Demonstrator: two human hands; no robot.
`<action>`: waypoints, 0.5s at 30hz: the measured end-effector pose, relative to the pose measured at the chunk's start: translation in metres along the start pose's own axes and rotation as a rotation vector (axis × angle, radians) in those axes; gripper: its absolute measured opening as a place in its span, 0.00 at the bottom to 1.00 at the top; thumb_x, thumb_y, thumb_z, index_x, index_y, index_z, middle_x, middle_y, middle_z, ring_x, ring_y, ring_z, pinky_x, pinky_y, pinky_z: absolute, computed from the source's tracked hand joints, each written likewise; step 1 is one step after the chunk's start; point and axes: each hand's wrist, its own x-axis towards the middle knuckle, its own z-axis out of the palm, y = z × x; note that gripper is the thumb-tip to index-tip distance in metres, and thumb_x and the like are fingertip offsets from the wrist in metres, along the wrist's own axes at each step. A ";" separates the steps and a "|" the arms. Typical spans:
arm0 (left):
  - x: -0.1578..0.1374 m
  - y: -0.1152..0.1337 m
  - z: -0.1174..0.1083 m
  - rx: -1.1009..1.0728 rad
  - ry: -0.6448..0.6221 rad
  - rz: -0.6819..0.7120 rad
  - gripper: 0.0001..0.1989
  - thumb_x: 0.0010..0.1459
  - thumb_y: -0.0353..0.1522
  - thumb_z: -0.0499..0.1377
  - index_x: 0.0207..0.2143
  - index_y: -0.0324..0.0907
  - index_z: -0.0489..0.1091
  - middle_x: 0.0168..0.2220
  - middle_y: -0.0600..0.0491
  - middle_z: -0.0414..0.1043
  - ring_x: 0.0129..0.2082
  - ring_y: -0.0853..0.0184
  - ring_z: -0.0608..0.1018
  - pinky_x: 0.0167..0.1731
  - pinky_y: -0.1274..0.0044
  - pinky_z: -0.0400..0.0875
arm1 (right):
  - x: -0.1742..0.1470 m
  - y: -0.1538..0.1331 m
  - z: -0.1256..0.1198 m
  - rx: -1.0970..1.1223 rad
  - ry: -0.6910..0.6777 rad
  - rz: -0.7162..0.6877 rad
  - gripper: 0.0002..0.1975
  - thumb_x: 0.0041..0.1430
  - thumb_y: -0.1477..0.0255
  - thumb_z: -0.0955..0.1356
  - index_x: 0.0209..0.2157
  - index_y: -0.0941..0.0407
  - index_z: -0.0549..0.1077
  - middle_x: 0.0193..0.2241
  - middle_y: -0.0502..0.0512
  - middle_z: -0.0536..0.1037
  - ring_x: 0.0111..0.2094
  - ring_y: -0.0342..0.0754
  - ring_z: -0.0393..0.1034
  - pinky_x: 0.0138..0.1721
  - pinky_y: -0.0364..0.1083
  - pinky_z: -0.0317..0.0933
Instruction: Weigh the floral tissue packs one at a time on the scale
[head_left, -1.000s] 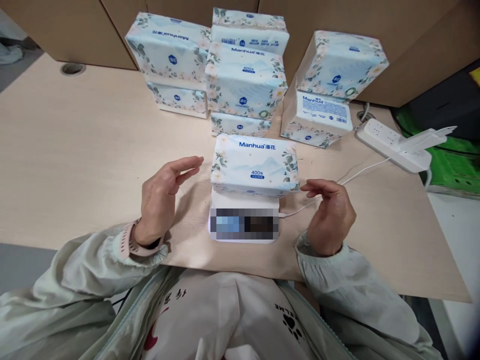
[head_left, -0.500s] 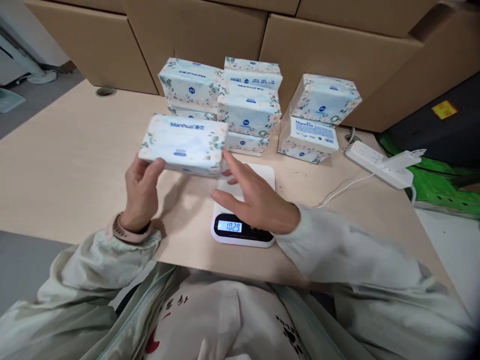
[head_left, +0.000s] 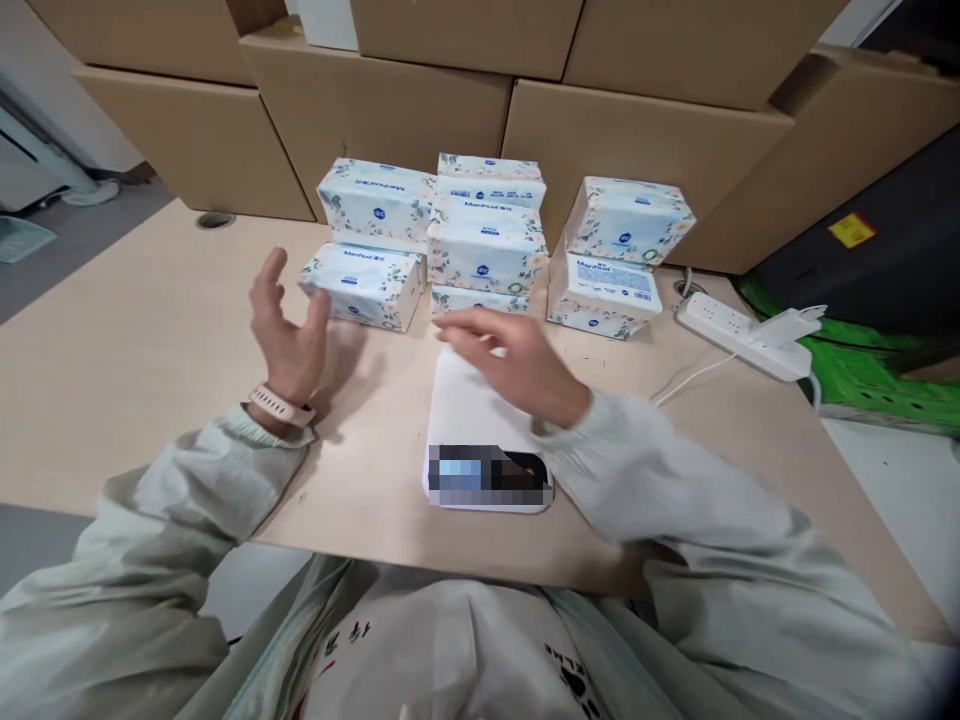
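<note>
So, going by the head camera, I'd say the nearest pack's turn is done: it's standing on the table and neither hand is holding it. The left hand (head_left: 289, 330) is spread wide with nothing in it. Just to its right is a white-and-pale-blue, box-shaped pack with a floral print (head_left: 366, 285); can't tell if the thumb is touching it. The right hand (head_left: 534, 368) is a bit blurred, fingers loosely extended, no pack in them, hovering over a white, flat, rounded-corner digital scale (head_left: 465, 405). Its readout is pixelated, so no number.

I count seven packs: two by the left hand, three in a middle cluster (head_left: 487, 250) just beyond the right fingertips, and a stacked pair (head_left: 604, 300) farther off to the right. How many are left, I honestly can't tell.

It's all on a pale wood-look tabletop (head_left: 150, 340). Well to the right of the right hand there's a long white plastic power strip (head_left: 705, 320) with a thin white cable (head_left: 694, 378) near it, then some green plastic crating (head_left: 885, 370). Brown cardboard boxes (head_left: 397, 120) wall off the far side, beyond both hands.
</note>
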 end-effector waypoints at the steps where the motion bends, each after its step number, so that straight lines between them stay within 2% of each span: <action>1: -0.007 0.017 0.001 0.013 0.007 0.087 0.28 0.65 0.51 0.71 0.58 0.46 0.73 0.67 0.57 0.72 0.76 0.51 0.66 0.76 0.53 0.58 | -0.014 0.002 -0.020 -0.106 0.147 -0.079 0.18 0.74 0.53 0.66 0.42 0.49 0.83 0.43 0.56 0.87 0.45 0.53 0.81 0.52 0.58 0.77; 3: -0.024 0.055 0.008 -0.039 -0.019 0.248 0.22 0.69 0.50 0.68 0.55 0.46 0.77 0.60 0.57 0.78 0.69 0.53 0.76 0.73 0.52 0.66 | -0.029 0.018 -0.061 -0.342 0.465 -0.157 0.23 0.77 0.54 0.63 0.32 0.49 0.80 0.32 0.55 0.82 0.38 0.53 0.77 0.51 0.60 0.74; 4: -0.031 0.075 0.016 -0.101 -0.078 0.281 0.18 0.70 0.48 0.68 0.53 0.47 0.79 0.57 0.56 0.81 0.65 0.54 0.79 0.71 0.52 0.70 | -0.029 0.032 -0.081 -0.440 0.573 -0.150 0.24 0.77 0.54 0.62 0.30 0.49 0.78 0.31 0.55 0.80 0.38 0.54 0.75 0.53 0.62 0.72; 5: -0.038 0.094 0.026 -0.189 -0.149 0.246 0.15 0.70 0.46 0.67 0.51 0.48 0.80 0.54 0.55 0.83 0.63 0.54 0.81 0.70 0.52 0.72 | -0.025 0.048 -0.100 -0.511 0.618 -0.131 0.24 0.77 0.54 0.62 0.30 0.49 0.78 0.31 0.55 0.79 0.40 0.55 0.74 0.56 0.64 0.70; 6: -0.043 0.110 0.039 -0.285 -0.268 0.160 0.13 0.70 0.46 0.67 0.49 0.48 0.81 0.53 0.53 0.84 0.61 0.53 0.83 0.69 0.52 0.75 | -0.019 0.066 -0.116 -0.565 0.592 -0.107 0.22 0.77 0.55 0.63 0.30 0.49 0.78 0.32 0.55 0.80 0.41 0.55 0.74 0.59 0.65 0.68; 8: -0.047 0.131 0.073 -0.465 -0.558 -0.104 0.15 0.71 0.46 0.64 0.49 0.47 0.82 0.55 0.50 0.84 0.61 0.49 0.84 0.65 0.50 0.80 | -0.003 0.102 -0.143 -0.576 0.613 -0.041 0.21 0.74 0.54 0.67 0.30 0.49 0.78 0.34 0.54 0.80 0.46 0.55 0.75 0.63 0.63 0.64; 9: -0.047 0.136 0.093 -0.527 -0.682 -0.233 0.17 0.72 0.48 0.62 0.49 0.47 0.82 0.58 0.49 0.83 0.62 0.48 0.84 0.63 0.49 0.81 | 0.003 0.119 -0.152 -0.556 0.668 -0.010 0.21 0.73 0.53 0.67 0.30 0.50 0.78 0.35 0.54 0.81 0.47 0.54 0.75 0.63 0.62 0.64; 11: -0.041 0.133 0.138 -0.570 -0.809 -0.412 0.21 0.75 0.49 0.57 0.52 0.46 0.81 0.62 0.48 0.81 0.65 0.47 0.81 0.62 0.48 0.81 | 0.009 0.147 -0.167 -0.494 0.823 0.040 0.25 0.73 0.49 0.64 0.32 0.52 0.78 0.39 0.56 0.81 0.50 0.54 0.75 0.62 0.60 0.64; 13: -0.032 0.120 0.185 -0.501 -0.832 -0.463 0.24 0.76 0.52 0.53 0.54 0.46 0.80 0.67 0.49 0.77 0.70 0.47 0.77 0.63 0.50 0.80 | 0.007 0.167 -0.177 -0.435 0.921 0.062 0.32 0.74 0.45 0.55 0.37 0.55 0.77 0.44 0.62 0.81 0.52 0.55 0.75 0.59 0.59 0.65; 15: -0.024 0.105 0.227 -0.377 -0.815 -0.390 0.30 0.77 0.54 0.48 0.54 0.43 0.79 0.68 0.46 0.75 0.72 0.48 0.75 0.62 0.56 0.80 | 0.000 0.183 -0.181 -0.372 0.879 0.044 0.39 0.73 0.43 0.47 0.41 0.55 0.75 0.46 0.65 0.81 0.51 0.54 0.76 0.54 0.57 0.68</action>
